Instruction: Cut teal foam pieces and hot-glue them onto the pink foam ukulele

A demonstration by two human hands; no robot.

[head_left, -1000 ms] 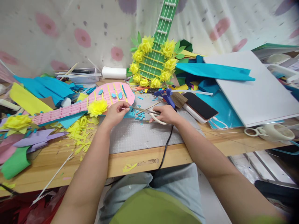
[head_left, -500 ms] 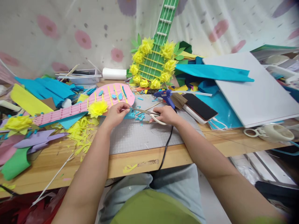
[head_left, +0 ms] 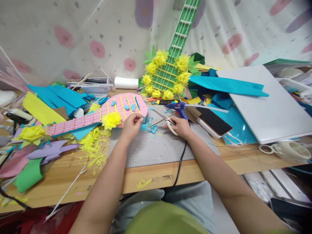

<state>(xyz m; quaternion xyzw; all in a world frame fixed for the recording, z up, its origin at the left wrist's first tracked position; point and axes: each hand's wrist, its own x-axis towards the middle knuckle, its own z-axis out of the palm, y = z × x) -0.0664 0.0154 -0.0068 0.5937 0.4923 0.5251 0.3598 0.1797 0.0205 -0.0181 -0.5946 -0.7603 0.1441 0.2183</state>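
Note:
Scissors [head_left: 167,119] with white handles are held in my right hand [head_left: 181,127], their blades parted and pointing up to the left. My left hand [head_left: 131,127] is pinched at the lower edge of a pink paper guitar [head_left: 126,100]; whatever its fingertips hold is too small to name. Small blue leaf shapes, yellow strips and a yellow paper flower [head_left: 111,120] sit on the pink guitar. Blue paper scraps [head_left: 153,129] lie between my hands on the grey cutting mat [head_left: 156,149].
Behind stands a green paper guitar [head_left: 168,76] ringed with yellow flowers. A blue glue gun [head_left: 179,108], a black phone [head_left: 214,120] and a white board [head_left: 268,104] are at the right. Yellow scraps [head_left: 94,143] lie at the left. A black cable [head_left: 180,162] crosses the front edge.
The scissors have come away from my left fingertips, and their blades have opened. The whole view has shifted, so things appear lower and further right.

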